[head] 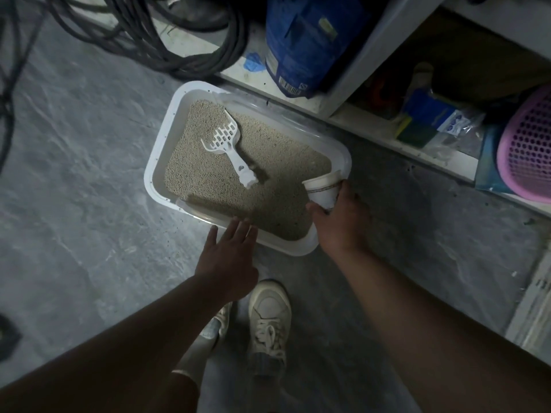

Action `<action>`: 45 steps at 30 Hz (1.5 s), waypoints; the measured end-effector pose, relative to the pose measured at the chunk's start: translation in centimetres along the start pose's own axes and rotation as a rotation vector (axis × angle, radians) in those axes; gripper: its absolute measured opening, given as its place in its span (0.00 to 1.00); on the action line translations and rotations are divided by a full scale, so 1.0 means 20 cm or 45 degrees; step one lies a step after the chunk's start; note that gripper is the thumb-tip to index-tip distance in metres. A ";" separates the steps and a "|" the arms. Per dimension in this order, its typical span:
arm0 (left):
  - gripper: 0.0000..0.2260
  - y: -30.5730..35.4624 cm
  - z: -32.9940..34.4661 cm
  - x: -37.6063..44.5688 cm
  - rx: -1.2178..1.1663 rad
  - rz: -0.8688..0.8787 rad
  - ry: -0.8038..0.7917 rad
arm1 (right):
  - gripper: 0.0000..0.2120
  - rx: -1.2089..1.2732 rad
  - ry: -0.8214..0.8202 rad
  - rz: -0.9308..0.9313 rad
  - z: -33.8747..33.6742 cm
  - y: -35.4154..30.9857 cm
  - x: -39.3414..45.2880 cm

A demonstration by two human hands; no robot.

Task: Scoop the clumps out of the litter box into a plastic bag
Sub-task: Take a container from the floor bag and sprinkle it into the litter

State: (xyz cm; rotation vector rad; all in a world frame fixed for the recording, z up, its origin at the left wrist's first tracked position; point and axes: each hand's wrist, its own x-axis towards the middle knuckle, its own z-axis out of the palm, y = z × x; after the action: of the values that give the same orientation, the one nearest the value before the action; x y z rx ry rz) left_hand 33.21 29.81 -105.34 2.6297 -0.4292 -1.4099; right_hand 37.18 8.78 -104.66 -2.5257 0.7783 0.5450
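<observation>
Litter box sits on the floor, its scoop lying on the litter toward the far end. Right hand grips a paper cup over the near right corner; left hand, fingers straight, reaches the near rim.

Head camera, looking steeply down, near floor.

My left hand is open and flat, with the fingers straight and close together, pointing forward. The fingertips reach the near rim of the litter box. My left arm stretches out from the bottom left. My right hand is curled round a paper cup, tipped on its side. My right arm comes in from the bottom right. Both arms are bare.
</observation>
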 end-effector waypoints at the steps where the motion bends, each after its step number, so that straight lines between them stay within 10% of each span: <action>1: 0.39 0.00 0.00 0.00 0.007 -0.001 -0.002 | 0.36 -0.004 0.006 0.003 0.00 0.00 0.00; 45: 0.41 0.04 0.05 -0.01 -0.054 -0.058 0.030 | 0.34 0.021 -0.137 -0.011 -0.08 0.01 0.09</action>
State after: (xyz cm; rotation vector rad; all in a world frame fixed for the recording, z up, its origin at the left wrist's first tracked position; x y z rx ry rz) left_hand 32.11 29.22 -105.52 2.6355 -0.3356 -1.3843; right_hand 38.88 7.09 -104.22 -2.4605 0.7292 0.6628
